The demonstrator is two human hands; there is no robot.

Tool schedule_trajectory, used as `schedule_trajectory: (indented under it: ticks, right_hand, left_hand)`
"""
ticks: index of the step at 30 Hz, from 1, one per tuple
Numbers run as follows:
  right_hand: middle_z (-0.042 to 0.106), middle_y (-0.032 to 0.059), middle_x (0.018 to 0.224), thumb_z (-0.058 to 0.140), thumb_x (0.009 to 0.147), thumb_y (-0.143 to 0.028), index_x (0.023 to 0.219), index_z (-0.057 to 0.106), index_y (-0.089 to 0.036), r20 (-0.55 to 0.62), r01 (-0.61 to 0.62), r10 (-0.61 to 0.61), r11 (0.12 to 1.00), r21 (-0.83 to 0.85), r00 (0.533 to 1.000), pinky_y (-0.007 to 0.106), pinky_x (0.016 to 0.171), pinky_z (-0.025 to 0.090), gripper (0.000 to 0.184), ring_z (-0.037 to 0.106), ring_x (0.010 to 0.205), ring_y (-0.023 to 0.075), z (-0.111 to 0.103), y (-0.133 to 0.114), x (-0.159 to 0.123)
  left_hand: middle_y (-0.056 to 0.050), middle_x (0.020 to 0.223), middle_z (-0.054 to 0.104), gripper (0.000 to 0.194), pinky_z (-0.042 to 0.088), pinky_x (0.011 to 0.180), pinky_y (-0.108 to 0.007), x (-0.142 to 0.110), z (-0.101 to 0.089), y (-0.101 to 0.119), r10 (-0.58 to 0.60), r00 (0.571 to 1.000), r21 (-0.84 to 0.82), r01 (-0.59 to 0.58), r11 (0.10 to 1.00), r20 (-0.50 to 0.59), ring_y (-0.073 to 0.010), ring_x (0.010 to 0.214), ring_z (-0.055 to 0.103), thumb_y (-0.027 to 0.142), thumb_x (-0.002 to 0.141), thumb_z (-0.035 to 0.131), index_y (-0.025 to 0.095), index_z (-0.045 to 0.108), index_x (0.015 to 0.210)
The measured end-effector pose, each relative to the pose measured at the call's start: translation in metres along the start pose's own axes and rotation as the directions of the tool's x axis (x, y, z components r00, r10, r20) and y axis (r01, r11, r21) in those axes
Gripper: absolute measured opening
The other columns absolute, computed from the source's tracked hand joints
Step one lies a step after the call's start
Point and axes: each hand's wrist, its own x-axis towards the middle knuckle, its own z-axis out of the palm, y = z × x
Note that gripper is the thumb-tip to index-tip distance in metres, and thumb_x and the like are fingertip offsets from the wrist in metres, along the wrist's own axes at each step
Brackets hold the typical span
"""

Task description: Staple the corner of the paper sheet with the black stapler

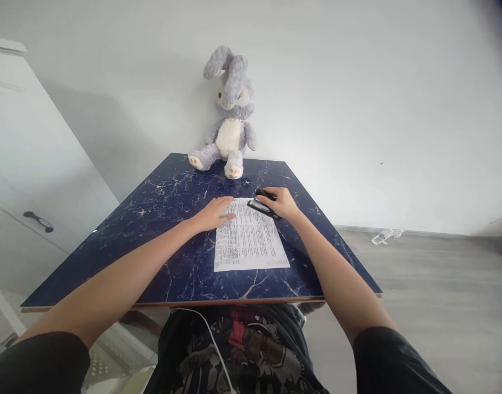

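Observation:
A printed sheet of paper (251,241) lies on the dark blue marble-patterned table (185,279). My left hand (215,213) rests flat on the sheet's upper left edge, with its fingers stretched out. At the sheet's upper right corner, my right hand (282,202) is closed around a black stapler (259,207), which points to the left over the top edge of the paper. Whether the corner sits between the stapler's jaws I cannot tell. My right palm hides the stapler's rear part.
A grey plush rabbit (229,131) sits at the table's far edge against the white wall (357,109). To the left stands a white cabinet (38,153) with a dark handle. A crumpled plastic wrapper (386,236) lies on the floor at right. A white cable (210,334) hangs across my lap.

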Motion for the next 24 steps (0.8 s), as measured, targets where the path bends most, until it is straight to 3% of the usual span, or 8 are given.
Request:
schedule_trajectory:
  ticks: [4, 8, 13, 17, 20, 24]
  right_hand:
    - [0.076, 0.0076, 0.084, 0.068, 0.091, -0.049, 0.099, 0.082, -0.018, -0.048, -0.175, 0.169, 0.961, -0.215, 0.985, 0.031, 0.062, 0.04, 0.035, 0.062, 0.071, 0.0209, -0.026, 0.033, -0.001]
    - [0.079, 0.0077, 0.088, 0.068, 0.091, -0.043, 0.1, 0.083, -0.018, 0.049, -0.215, 0.231, 0.95, -0.227, 0.972, 0.031, 0.068, 0.044, 0.03, 0.067, 0.078, 0.0232, -0.033, 0.049, -0.002]
    - [0.08, 0.0063, 0.093, 0.069, 0.09, -0.044, 0.095, 0.083, -0.019, 0.168, -0.133, 0.157, 0.98, -0.146, 0.973, 0.033, 0.073, 0.048, 0.029, 0.069, 0.082, 0.0247, -0.03, 0.046, -0.002]
    - [0.08, 0.0071, 0.102, 0.069, 0.09, -0.046, 0.102, 0.083, -0.02, 0.248, -0.083, 0.098, 0.994, -0.069, 0.964, 0.036, 0.079, 0.05, 0.033, 0.07, 0.088, 0.0257, -0.026, 0.038, -0.002]
    - [0.08, 0.007, 0.102, 0.069, 0.09, -0.049, 0.105, 0.082, -0.02, 0.295, -0.063, 0.065, 0.998, -0.019, 0.953, 0.037, 0.079, 0.051, 0.035, 0.07, 0.089, 0.0256, -0.023, 0.033, -0.002]
    - [0.08, 0.0066, 0.103, 0.068, 0.092, -0.047, 0.105, 0.082, -0.02, 0.298, -0.038, 0.041, 0.999, -0.016, 0.954, 0.038, 0.08, 0.051, 0.033, 0.07, 0.089, 0.0256, -0.022, 0.034, -0.002]
  left_hand:
    - [-0.015, 0.17, 0.04, 0.068, 0.018, 0.128, -0.067, -0.004, 0.0, -0.001, -0.068, 0.975, 0.123, 0.042, 0.991, 0.213, -0.0402, 0.161, 0.027, 0.069, 0.1, 0.053, 0.027, 0.055, 0.153]
    - [-0.015, 0.175, 0.03, 0.072, 0.014, 0.129, -0.068, -0.007, -0.014, -0.001, -0.151, 0.942, 0.246, 0.076, 0.966, 0.299, -0.038, 0.163, 0.023, 0.068, 0.104, 0.041, 0.024, 0.045, 0.16]
    - [-0.016, 0.174, 0.031, 0.066, 0.015, 0.128, -0.07, -0.009, -0.021, -0.006, -0.207, 0.942, 0.303, 0.123, 0.945, 0.263, -0.0408, 0.162, 0.023, 0.058, 0.104, 0.042, 0.022, 0.046, 0.159]
    - [-0.015, 0.175, 0.028, 0.063, 0.012, 0.131, -0.064, -0.009, -0.009, 0.002, -0.139, 0.963, 0.286, 0.069, 0.956, 0.232, -0.0364, 0.165, 0.017, 0.05, 0.108, 0.033, 0.02, 0.04, 0.164]
    - [-0.01, 0.178, 0.023, 0.068, 0.009, 0.133, -0.059, -0.008, -0.003, 0.01, -0.081, 0.954, 0.241, 0.009, 0.97, 0.289, -0.0343, 0.166, 0.014, 0.059, 0.108, 0.034, 0.026, 0.035, 0.167]
    - [-0.008, 0.179, 0.017, 0.077, 0.006, 0.133, -0.059, -0.008, -0.005, 0.012, -0.13, 0.922, 0.258, 0.035, 0.966, 0.363, -0.0348, 0.166, 0.009, 0.071, 0.105, 0.033, 0.03, 0.031, 0.17]
